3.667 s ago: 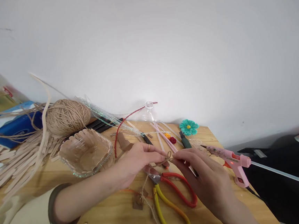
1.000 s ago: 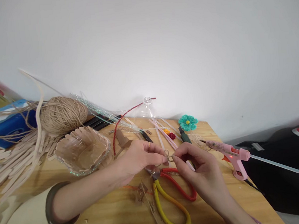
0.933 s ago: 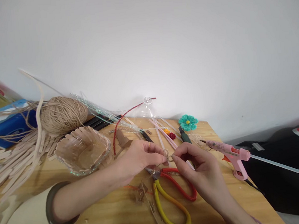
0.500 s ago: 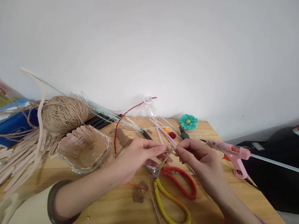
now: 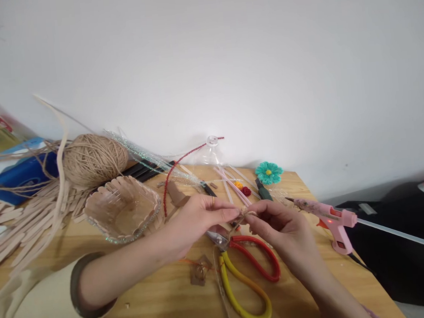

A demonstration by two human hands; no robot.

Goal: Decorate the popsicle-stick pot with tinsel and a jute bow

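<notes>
Twine (image 5: 242, 216) pinched betw. L hand (image 5: 205, 215) & R hand (image 5: 282, 224), fingertips close together, over scissors (image 5: 221, 241). Loop seems formed, prob. not yet finished; detail too small to confirm. Stick-sided basket (image 5: 107, 198) & teal flower (image 5: 268, 173) look done, well apart from hands.

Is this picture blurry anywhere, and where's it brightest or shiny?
Head view: the wall glows brightest mid-picture, dimmer toward the upper corners; head view: the stick bowl shows little glints inside; head view: the twine between left hand and right hand looks too soft to trace.
</notes>
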